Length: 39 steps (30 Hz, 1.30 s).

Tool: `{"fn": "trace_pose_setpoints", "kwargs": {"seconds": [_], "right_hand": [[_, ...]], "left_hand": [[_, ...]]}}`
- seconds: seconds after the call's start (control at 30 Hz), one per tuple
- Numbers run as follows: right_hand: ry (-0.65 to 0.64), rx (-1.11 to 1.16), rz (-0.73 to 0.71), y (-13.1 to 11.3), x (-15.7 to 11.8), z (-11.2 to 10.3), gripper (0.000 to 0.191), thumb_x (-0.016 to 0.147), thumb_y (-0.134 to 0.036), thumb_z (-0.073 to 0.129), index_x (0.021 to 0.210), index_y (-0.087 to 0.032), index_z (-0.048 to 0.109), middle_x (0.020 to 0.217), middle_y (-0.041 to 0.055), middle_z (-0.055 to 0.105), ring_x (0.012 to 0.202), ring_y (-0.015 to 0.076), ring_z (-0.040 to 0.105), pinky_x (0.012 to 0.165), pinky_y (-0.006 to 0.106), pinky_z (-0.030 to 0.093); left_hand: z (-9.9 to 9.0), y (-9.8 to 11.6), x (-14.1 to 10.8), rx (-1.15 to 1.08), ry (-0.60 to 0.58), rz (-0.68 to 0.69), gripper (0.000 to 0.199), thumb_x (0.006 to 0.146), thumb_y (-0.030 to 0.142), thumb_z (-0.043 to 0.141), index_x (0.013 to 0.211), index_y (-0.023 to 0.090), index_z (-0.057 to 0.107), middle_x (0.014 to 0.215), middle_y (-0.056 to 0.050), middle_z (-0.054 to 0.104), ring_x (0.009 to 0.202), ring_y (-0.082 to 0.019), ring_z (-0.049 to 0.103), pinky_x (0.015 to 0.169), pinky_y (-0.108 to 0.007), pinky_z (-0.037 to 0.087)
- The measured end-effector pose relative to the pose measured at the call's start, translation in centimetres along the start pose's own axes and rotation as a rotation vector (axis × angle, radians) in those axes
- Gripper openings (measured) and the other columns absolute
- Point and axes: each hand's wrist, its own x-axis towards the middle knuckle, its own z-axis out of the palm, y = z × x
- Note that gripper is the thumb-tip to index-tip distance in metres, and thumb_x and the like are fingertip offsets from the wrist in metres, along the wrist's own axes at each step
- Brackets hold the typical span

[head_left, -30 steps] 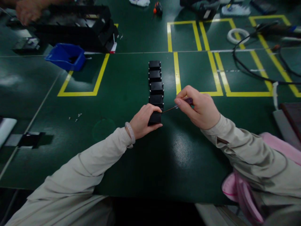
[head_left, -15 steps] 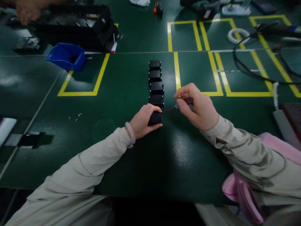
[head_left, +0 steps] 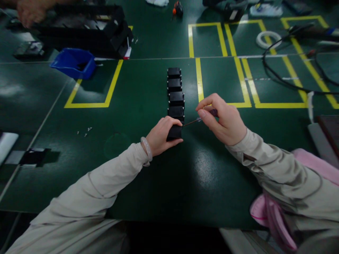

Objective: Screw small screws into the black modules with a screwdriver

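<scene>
My left hand (head_left: pixel 162 135) grips the nearest black block (head_left: pixel 174 133), with the thumb along its near side and the forefinger at its far edge. Beyond it, several similar black blocks (head_left: pixel 176 97) stand in a row, small shiny screws along their sides. Closed around a screwdriver (head_left: pixel 192 122) is my right hand (head_left: pixel 222 118), to the right of the row. The thin shaft points left, and its tip meets the right side of the held block near my left fingertip. What the tip touches is too small to make out.
Several loose screws (head_left: pixel 86 131) lie on the green table (head_left: pixel 148 190) at left. A blue bin (head_left: pixel 74 63) stands by a large black housing (head_left: pixel 79 35), where another person's hand (head_left: pixel 30 14) shows. A white ring (head_left: pixel 268 40) and black cable (head_left: pixel 280 77) lie at right.
My right fingers have shifted slightly on the screwdriver handle. The left hand and the block stay in place.
</scene>
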Motion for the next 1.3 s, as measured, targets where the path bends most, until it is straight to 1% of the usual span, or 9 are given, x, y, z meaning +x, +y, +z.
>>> {"fn": "trace_pose_setpoints", "kwargs": {"seconds": [0.1, 0.23, 0.33, 0.43, 0.6, 0.8, 1.0, 1.2, 1.3], "right_hand": [[0.008, -0.010, -0.008, 0.11, -0.01, 0.05, 0.009, 0.093, -0.027, 0.050, 0.090, -0.021, 0.056, 0.067, -0.0026, 0.058, 0.055, 0.0110, 0.057, 0.054, 0.024, 0.043], [0.027, 0.007, -0.015, 0.20, -0.07, 0.14, 0.013, 0.091, -0.019, 0.047, 0.101, -0.021, 0.055, 0.066, -0.0037, 0.057, 0.053, 0.0108, 0.054, 0.057, 0.026, 0.045], [0.023, -0.009, -0.017, 0.19, -0.05, 0.11, 0.007, 0.092, -0.025, 0.050, 0.094, -0.021, 0.055, 0.069, -0.0025, 0.059, 0.057, 0.0111, 0.057, 0.056, 0.025, 0.045], [0.017, -0.020, -0.021, 0.20, -0.05, 0.09, 0.010, 0.092, -0.029, 0.051, 0.087, -0.021, 0.055, 0.069, -0.0020, 0.059, 0.057, 0.0112, 0.058, 0.055, 0.024, 0.044], [0.028, -0.005, 0.000, 0.14, -0.07, 0.12, 0.014, 0.091, -0.020, 0.047, 0.101, -0.022, 0.056, 0.066, -0.0034, 0.057, 0.052, 0.0113, 0.053, 0.056, 0.026, 0.046], [0.001, -0.022, 0.001, 0.15, -0.01, 0.03, 0.009, 0.091, -0.029, 0.051, 0.088, -0.022, 0.057, 0.069, -0.0016, 0.060, 0.059, 0.0123, 0.060, 0.057, 0.025, 0.046], [0.019, -0.002, 0.011, 0.23, -0.12, 0.21, 0.015, 0.090, -0.020, 0.048, 0.104, -0.021, 0.055, 0.067, -0.0037, 0.057, 0.053, 0.0111, 0.055, 0.057, 0.026, 0.046], [0.006, -0.029, -0.002, 0.23, -0.06, 0.12, 0.009, 0.091, -0.029, 0.052, 0.090, -0.022, 0.057, 0.072, -0.0009, 0.061, 0.062, 0.0130, 0.062, 0.057, 0.025, 0.047], [0.018, -0.005, 0.012, 0.23, -0.18, 0.23, 0.012, 0.090, -0.023, 0.050, 0.099, -0.022, 0.057, 0.070, -0.0021, 0.060, 0.058, 0.0126, 0.060, 0.057, 0.026, 0.047]], "left_hand": [[0.05, -0.07, 0.00, -0.001, 0.004, 0.010, 0.037, 0.084, 0.027, 0.071, 0.113, 0.018, 0.049, 0.113, -0.007, 0.059, 0.104, -0.023, 0.056, 0.092, -0.037, 0.046], [0.11, -0.15, -0.01, 0.005, 0.013, 0.022, 0.037, 0.084, 0.027, 0.071, 0.113, 0.018, 0.049, 0.112, -0.007, 0.059, 0.103, -0.023, 0.056, 0.091, -0.037, 0.046], [0.08, -0.13, -0.01, 0.006, 0.007, 0.015, 0.037, 0.084, 0.028, 0.071, 0.113, 0.018, 0.049, 0.112, -0.008, 0.059, 0.104, -0.023, 0.056, 0.091, -0.038, 0.046], [0.02, -0.07, 0.01, 0.001, 0.002, 0.007, 0.037, 0.084, 0.028, 0.070, 0.113, 0.019, 0.049, 0.112, -0.008, 0.059, 0.104, -0.024, 0.057, 0.091, -0.039, 0.047], [0.01, -0.09, 0.02, 0.002, -0.006, -0.005, 0.037, 0.084, 0.030, 0.070, 0.114, 0.019, 0.049, 0.113, -0.008, 0.059, 0.104, -0.024, 0.057, 0.091, -0.040, 0.047], [0.01, -0.15, 0.01, -0.001, -0.006, -0.011, 0.038, 0.084, 0.030, 0.069, 0.114, 0.019, 0.049, 0.113, -0.008, 0.059, 0.105, -0.024, 0.057, 0.092, -0.040, 0.047], [0.03, -0.10, 0.03, 0.000, 0.000, -0.003, 0.037, 0.084, 0.029, 0.070, 0.113, 0.018, 0.050, 0.112, -0.008, 0.059, 0.104, -0.024, 0.057, 0.091, -0.039, 0.047], [0.04, -0.05, 0.01, 0.000, -0.013, -0.023, 0.037, 0.084, 0.030, 0.070, 0.113, 0.019, 0.049, 0.113, -0.008, 0.059, 0.106, -0.024, 0.057, 0.092, -0.040, 0.047], [0.05, -0.09, 0.01, 0.000, -0.009, -0.017, 0.037, 0.084, 0.030, 0.070, 0.113, 0.019, 0.049, 0.113, -0.008, 0.059, 0.105, -0.024, 0.057, 0.092, -0.040, 0.047]]}}
